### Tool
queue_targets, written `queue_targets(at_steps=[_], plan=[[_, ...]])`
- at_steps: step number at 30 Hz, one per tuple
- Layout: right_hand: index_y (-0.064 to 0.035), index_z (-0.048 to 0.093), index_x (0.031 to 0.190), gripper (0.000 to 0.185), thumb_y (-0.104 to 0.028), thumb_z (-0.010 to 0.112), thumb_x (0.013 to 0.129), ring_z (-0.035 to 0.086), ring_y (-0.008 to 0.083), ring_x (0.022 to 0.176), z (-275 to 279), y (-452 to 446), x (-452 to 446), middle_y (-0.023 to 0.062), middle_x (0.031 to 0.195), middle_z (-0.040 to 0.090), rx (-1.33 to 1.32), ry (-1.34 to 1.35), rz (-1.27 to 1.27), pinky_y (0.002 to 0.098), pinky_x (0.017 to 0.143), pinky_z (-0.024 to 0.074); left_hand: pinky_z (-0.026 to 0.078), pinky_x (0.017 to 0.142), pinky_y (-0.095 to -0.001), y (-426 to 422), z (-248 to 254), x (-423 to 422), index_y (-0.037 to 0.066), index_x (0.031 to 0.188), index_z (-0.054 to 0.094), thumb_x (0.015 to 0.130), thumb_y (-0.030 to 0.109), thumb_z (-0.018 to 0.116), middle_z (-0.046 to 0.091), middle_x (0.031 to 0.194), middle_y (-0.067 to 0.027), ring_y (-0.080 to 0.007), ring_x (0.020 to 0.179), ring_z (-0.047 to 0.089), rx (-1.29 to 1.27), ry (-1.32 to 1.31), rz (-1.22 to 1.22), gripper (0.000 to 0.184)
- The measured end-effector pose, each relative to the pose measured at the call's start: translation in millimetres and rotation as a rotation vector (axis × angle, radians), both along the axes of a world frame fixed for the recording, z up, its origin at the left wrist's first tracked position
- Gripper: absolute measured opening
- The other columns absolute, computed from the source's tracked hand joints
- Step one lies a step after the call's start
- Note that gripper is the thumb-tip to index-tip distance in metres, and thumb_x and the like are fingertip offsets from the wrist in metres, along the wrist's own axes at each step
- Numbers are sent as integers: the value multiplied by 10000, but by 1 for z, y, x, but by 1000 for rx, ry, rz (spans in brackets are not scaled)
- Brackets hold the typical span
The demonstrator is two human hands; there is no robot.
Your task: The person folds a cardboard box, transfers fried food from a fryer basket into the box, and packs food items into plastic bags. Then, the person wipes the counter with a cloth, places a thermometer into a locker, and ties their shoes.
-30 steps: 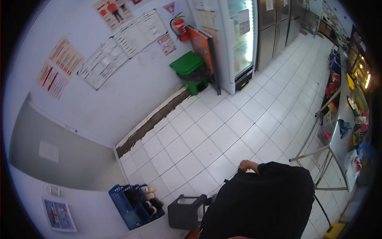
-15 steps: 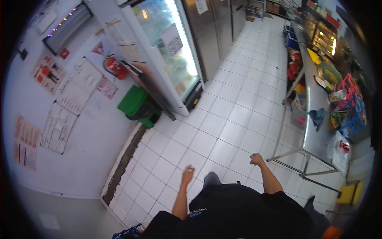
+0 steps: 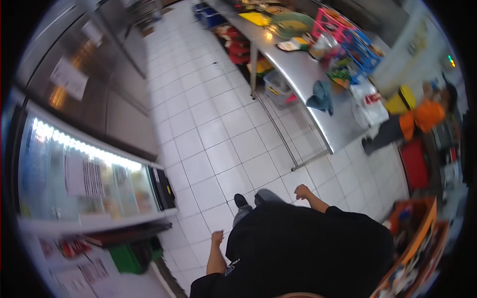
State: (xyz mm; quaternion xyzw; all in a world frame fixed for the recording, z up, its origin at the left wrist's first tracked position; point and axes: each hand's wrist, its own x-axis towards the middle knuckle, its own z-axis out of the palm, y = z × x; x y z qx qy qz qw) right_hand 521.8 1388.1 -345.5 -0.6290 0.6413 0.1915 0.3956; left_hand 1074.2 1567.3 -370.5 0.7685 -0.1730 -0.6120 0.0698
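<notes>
Both arms hang beside the black shirt (image 3: 308, 248) in the lower middle of the head view. My left hand (image 3: 217, 237) is over the white floor tiles, to the left of the shirt, with its fingers curled in and nothing visible in them. Higher and to the right, my right hand (image 3: 301, 192) is also curled closed with no object showing. It is nearest to the lower leg frame of the steel table (image 3: 343, 131), without touching it. A dark shoe (image 3: 240, 200) shows between the hands.
A glass-door fridge (image 3: 124, 193) and steel cabinets (image 3: 74, 74) line the left. The table bears a blue cloth (image 3: 322, 98), a blue basket (image 3: 365, 52) and a pink basket (image 3: 330, 25). A person in orange (image 3: 422, 118) is at right, beyond an orange-edged crate (image 3: 422, 231).
The view has swung right: the fridge and green bin now lie at far left, the table nearer the middle. The person in orange has come into view. Both hands remain beside the body.
</notes>
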Motion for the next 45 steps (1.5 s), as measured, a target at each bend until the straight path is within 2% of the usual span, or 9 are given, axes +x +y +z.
queue_targets(at_steps=[3, 6, 14, 18, 20, 29, 33, 35, 45], plan=[[-25, 706, 812, 239, -242, 696, 714, 681, 311, 691, 9, -22, 52, 184, 819, 683, -97, -99, 255, 362, 625, 573, 499, 624, -325, -156, 21, 6, 14, 1107, 602, 881, 287, 602, 670, 948, -116, -203, 759, 646, -283, 79, -69, 354], [-14, 695, 905, 261, -214, 597, 767, 653, 379, 891, 24, -45, 96, 208, 945, 674, -69, -111, -483, 440, 838, 519, 528, 686, -321, -301, 32, 10, -34, 1098, 609, 875, 261, 628, 677, 916, -149, -207, 794, 667, -536, 62, -210, 370], [-35, 430, 1355, 594, -242, 631, 835, 378, 398, 1280, 160, -354, -25, 228, 1339, 459, -1329, 216, -1026, 464, 1068, 317, 510, 652, -313, -538, 59, 51, -16, 1074, 625, 912, 295, 581, 680, 852, -107, -196, 746, 653, -603, -97, -435, 354], [-182, 395, 1411, 636, -388, 600, 845, 300, 436, 1323, 193, -477, -69, 202, 1442, 339, -1009, 497, -1341, 599, 1037, 294, 482, 592, -269, -565, 60, 65, 26, 1099, 616, 891, 307, 617, 689, 927, -80, -148, 771, 657, -333, 54, -140, 350], [-227, 387, 1419, 638, -434, 583, 849, 281, 450, 1331, 193, -525, -81, 192, 1465, 304, -710, 570, -1403, 647, 1018, 285, 493, 683, -434, -575, 35, 92, -8, 937, 665, 921, 377, 467, 681, 838, -166, -266, 829, 657, -664, -178, -1039, 433], [-184, 418, 1395, 564, -347, 588, 882, 361, 395, 1275, 164, -688, 41, 167, 1391, 396, -872, 742, -1210, 581, 969, 355, 520, 683, -401, -742, -14, 113, 35, 958, 682, 827, 225, 574, 683, 854, -160, -263, 765, 644, -248, -48, -929, 255], [-156, 415, 1391, 572, -319, 605, 876, 400, 415, 1213, 164, -778, 82, 183, 1384, 391, -799, 659, -1056, 554, 938, 384, 532, 682, -386, -920, -23, 137, 53, 968, 689, 785, 158, 621, 684, 861, -157, -262, 737, 638, -775, 166, -1612, 221], [-153, 409, 1394, 578, -315, 605, 875, 405, 421, 1201, 175, -844, 108, 189, 1387, 380, -765, 615, -1015, 552, 935, 390, 500, 774, -485, -1044, -41, 133, 29, 961, 676, 898, 418, 475, 672, 984, -208, -372, 852, 645, -91, -79, -993, 443], [-110, 413, 1337, 547, -277, 620, 858, 449, 413, 1091, 189, -1138, 179, 202, 1281, 405, -675, 561, -1059, 525, 845, 448, 506, 802, -330, -1517, 121, 13, 26, 1123, 613, 905, 326, 615, 679, 997, -146, -226, 895, 654, -963, 36, -583, 371]])
